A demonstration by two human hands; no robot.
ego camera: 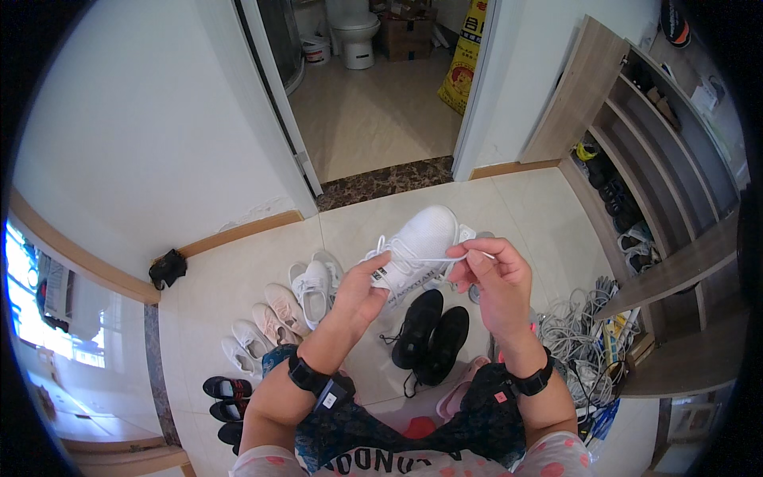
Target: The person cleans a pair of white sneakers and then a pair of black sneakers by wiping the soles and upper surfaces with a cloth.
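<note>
A white mesh sneaker [424, 234], its side bearing lettering, is held up above the floor with its toe pointing away from me. My left hand [360, 289] grips it at the ankle opening, thumb on top beside the lace loops. Between the thumb and fingers of my right hand [495, 274] a white shoelace [441, 259] is pinched and pulled taut to the right of the sneaker. Below, on the tiles, lies a pair of black shoes [430, 337] with loose black laces. The sneaker's underside is hidden.
Pairs of white shoes [315, 292], pink shoes [280, 311] and dark shoes [226, 398] line the floor at left. A wooden shoe cabinet [647, 137] with its doors open stands at right, beside a heap of grey cables [572, 334]. Ahead, a marble threshold [384, 185] leads into a bathroom.
</note>
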